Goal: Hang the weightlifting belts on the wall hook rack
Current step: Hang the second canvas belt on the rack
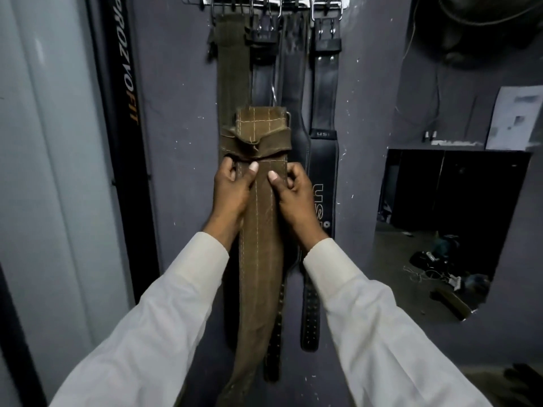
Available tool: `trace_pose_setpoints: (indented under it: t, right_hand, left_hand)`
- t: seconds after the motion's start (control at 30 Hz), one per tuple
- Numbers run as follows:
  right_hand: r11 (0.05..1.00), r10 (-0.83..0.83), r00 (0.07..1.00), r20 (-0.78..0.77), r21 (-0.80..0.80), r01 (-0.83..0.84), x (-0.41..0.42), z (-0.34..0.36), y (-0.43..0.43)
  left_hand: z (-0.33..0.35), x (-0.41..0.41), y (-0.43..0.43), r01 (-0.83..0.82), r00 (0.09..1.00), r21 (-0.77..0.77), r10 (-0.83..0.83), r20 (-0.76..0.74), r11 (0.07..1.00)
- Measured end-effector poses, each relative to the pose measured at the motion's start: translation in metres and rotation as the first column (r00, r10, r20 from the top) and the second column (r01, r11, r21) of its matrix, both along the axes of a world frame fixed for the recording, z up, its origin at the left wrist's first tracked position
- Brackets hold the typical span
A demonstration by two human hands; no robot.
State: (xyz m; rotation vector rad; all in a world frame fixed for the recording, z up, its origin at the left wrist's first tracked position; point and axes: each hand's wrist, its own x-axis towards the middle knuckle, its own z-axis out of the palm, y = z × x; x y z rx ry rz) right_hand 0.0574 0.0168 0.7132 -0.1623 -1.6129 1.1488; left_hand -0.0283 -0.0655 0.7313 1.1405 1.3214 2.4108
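Left grip point(232, 186) and right grip point(293, 189), white-sleeved, each pinch an edge of a brown belt point(261, 245) held upright before the wall. Beyond, several hung belts point(324, 83) dangle from the hook rack point(296, 3); this one remains unhooked.

Hook rack point(266, 3): cut off by the top edge, so its upper part is out of view.
Brown belt point(261, 254): its lower end runs out past the bottom edge.
Left grip point(232, 189), right grip point(293, 192): fingertips hidden behind the brown belt's edges.
Black belts point(293, 83): partly covered by the brown belt.
Paper point(514, 118): print blurred — unreadable; clipped at the right edge.
Floor clutter point(435, 259): too dark and small to tell.
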Motion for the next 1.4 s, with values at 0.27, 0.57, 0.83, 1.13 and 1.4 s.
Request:
trace_pose_setpoints:
  t: [0.27,0.57,0.83,1.13,1.4]
  right_hand:
    - [0.993,-0.084,0.981,0.174,0.1,0.068,-0.012,-0.02,-0.013]
    - [0.987,-0.096,0.988,0.118,0.139,0.079,-0.002,-0.027,-0.02]
    - [0.978,-0.149,0.956,0.253,0.181,0.104,0.027,-0.051,-0.015]
    - [0.993,0.118,0.917,0.382,-0.037,-0.113,0.057,-0.108,-0.005]
    - [0.953,0.296,0.711,0.638,-0.241,-0.182,0.073,-0.188,0.008]
  left_hand:
    - [0.001,-0.015,-0.013,-0.083,0.992,0.095,0.074,0.1,0.992]
    - [0.032,-0.013,-0.019,-0.106,0.973,0.161,0.069,0.218,0.981]
    - [0.039,-0.005,-0.014,-0.081,0.977,0.172,0.044,0.209,0.982]
    - [0.04,-0.006,-0.008,-0.073,0.98,0.154,0.043,0.192,0.985]
    - [0.048,-0.012,-0.01,-0.033,0.985,0.162,0.005,0.172,0.986]
